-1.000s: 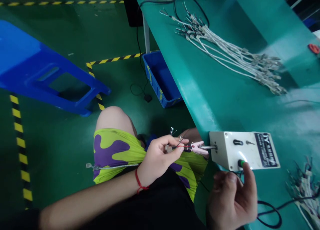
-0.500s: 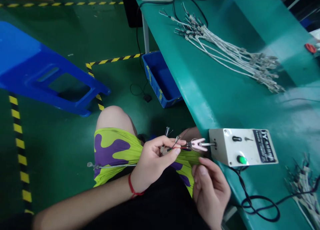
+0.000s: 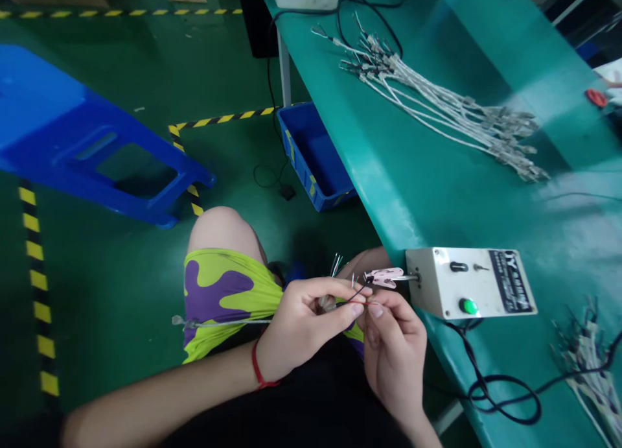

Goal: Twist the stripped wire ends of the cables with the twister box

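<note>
My left hand [image 3: 304,318], with a red cord at the wrist, is closed around the end of a pale cable [image 3: 223,322]. A clear connector [image 3: 327,303] and several thin wire ends [image 3: 336,264] stick out of its fingers. The cable's other end lies across my lap. At the fingertips of my right hand [image 3: 394,334], a thin red wire [image 3: 364,302] is pinched. Just above the fingers, a pink clip [image 3: 383,277] sits on the metal shaft of a white box [image 3: 471,282]. A dark wire runs from my left fingers toward the clip; whether it is gripped there I cannot tell.
The box, with a green button [image 3: 469,306], stands at the edge of the green table [image 3: 437,195]. Bundled cables [image 3: 437,98] lie behind it, more cables [image 3: 590,364] at right. A black cord [image 3: 505,378] loops nearby. A blue bin [image 3: 315,156] and blue stool [image 3: 97,137] are left.
My right hand has moved left and up to meet my left fingertips and now pinches the red wire. The pink clip has turned on its shaft.
</note>
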The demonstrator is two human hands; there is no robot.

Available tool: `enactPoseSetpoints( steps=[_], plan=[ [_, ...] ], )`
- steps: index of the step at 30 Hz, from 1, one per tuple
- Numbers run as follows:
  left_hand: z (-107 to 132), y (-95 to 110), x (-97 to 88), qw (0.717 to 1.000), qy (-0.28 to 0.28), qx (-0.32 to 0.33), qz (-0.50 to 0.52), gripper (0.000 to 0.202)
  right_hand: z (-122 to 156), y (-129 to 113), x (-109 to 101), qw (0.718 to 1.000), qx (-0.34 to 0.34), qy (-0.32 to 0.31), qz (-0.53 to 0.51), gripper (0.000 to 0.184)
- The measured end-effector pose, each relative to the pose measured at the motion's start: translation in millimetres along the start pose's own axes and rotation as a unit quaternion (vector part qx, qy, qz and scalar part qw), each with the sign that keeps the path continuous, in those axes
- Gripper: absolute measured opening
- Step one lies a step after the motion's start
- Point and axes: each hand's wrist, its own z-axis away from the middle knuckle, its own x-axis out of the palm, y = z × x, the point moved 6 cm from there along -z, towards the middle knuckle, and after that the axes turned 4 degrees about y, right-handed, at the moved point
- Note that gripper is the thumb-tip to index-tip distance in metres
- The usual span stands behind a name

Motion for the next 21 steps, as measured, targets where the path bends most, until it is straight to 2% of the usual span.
enactPoseSetpoints(
  steps=[5, 11, 18, 21],
  plan=[
    [-2, 3, 1.0, 0.999, -0.012, 0.02, -0.031, 0.006, -1, 0, 1, 0.999, 0.047, 0.004, -0.015, 0.017],
    [-1, 6, 2.1, 0.996, -0.027, 0.024, -0.077, 0.005, 2, -3, -10, 0.998, 0.037, 0.03, 0.037, 0.014],
    [4, 3, 3.2, 0.996, -0.073, -0.001, -0.057, 0.014, -5, -8, -5, 0.998, 0.05, -0.005, 0.046, 0.015],
    [4, 3, 1.8, 0.997, -0.063, -0.003, -0.05, 0.015, -1, -10, -10, 0.997, 0.01, 0.023, 0.08, 0.017]
  ],
)
